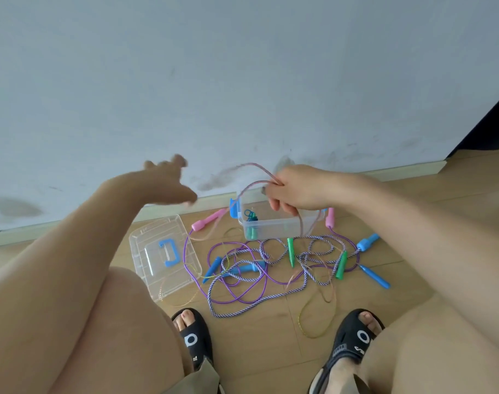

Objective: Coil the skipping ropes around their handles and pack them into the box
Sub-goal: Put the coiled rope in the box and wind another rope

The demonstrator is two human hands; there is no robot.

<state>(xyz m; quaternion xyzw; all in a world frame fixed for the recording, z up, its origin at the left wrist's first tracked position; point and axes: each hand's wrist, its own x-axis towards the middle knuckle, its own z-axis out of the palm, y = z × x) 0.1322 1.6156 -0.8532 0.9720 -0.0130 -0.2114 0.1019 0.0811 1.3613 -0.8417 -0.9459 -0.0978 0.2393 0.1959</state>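
My right hand (pixel 293 189) grips loops of a translucent pink rope (pixel 252 185) above the clear plastic box (pixel 273 226) by the wall. That rope runs down to two pink handles, one (pixel 207 220) left of the box and one (pixel 329 217) at its right. My left hand (pixel 165 183) is raised to the left, fingers spread, holding nothing. A coiled rope with green and blue parts (pixel 251 220) lies inside the box. On the floor lies a tangle of purple and striped ropes (pixel 256 268) with blue handles (pixel 367 242) and green handles (pixel 341 264).
The box's clear lid (pixel 163 254) with a blue carry handle lies on the wooden floor left of the tangle. The wall and skirting stand right behind the box. My knees and feet in black sandals (pixel 194 336) frame the ropes.
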